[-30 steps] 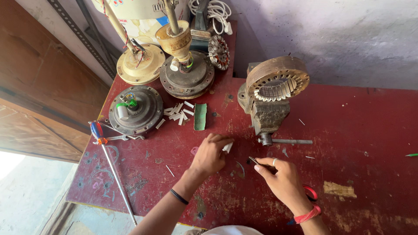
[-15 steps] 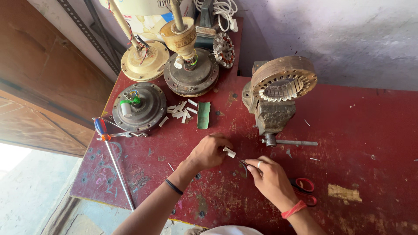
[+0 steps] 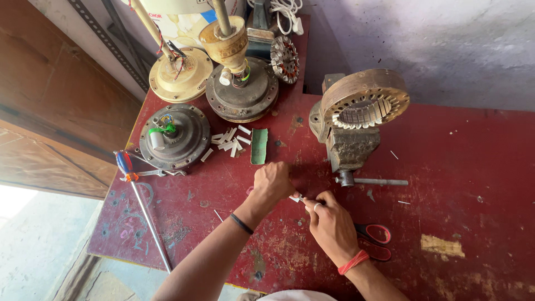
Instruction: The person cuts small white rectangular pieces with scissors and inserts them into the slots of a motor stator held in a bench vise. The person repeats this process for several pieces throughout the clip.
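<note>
On the worn red metal bench [image 3: 457, 167], near the front edge, left hand [image 3: 273, 184] and right hand [image 3: 330, 222] meet, fingertips pinched on a small white paper slip [image 3: 295, 197]; judged light, flimsy, best held by its ends

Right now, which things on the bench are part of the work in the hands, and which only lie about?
In use:
left hand
right hand
small white strip pinched between both

Lying about:
scissors
vise holding a stator
white strips
green card
three motor housings, e.g.
</note>
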